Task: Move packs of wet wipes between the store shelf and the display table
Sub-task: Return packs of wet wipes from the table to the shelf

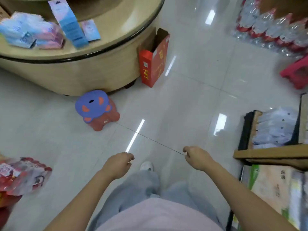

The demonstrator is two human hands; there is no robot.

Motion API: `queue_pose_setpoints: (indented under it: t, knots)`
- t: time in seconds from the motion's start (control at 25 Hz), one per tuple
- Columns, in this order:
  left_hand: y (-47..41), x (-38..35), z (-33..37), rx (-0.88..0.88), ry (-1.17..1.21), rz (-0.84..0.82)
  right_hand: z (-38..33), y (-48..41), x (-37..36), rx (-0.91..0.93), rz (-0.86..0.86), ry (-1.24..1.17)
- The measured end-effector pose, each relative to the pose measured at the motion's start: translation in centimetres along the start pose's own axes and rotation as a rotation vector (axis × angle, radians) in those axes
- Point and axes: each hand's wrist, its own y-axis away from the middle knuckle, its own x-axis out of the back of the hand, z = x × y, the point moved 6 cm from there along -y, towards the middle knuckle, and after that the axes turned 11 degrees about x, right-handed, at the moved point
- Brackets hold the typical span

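Facing the round table [116, 30] at upper left, bearing packs of wet wipes [33, 33] stacked near its rim. Likely soft, light, film-slick; best gripped across the short sides. Holding nothing in left hand [117, 165] or right hand [197, 157], fingers loosely curled.

Two hands [119, 164] [197, 157], two stools [95, 107] [295, 74], one red carton [154, 64] — and one display table [83, 70].
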Motion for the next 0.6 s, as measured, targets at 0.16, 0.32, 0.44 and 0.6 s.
queue_pose_setpoints:
  t: [0.16,0.32,0.44,0.6]
  knots:
    - [-6.2,8.1,-2.1,0.021,0.058,0.054,-0.4,-6.6,4.9,-0.024,-0.040,-0.032]
    - [-13.9,15.2,-3.6,0.077,0.159,0.111,0.6,-14.4,9.7,-0.009,-0.114,-0.008]
    - [-19.5,19.4,-5.1,0.152,0.219,0.118,1.2,-22.3,14.9,0.045,-0.148,0.064]
    - [-24.4,23.0,-7.9,0.323,0.383,0.077,-2.4,-33.1,23.5,0.196,-0.237,0.266]
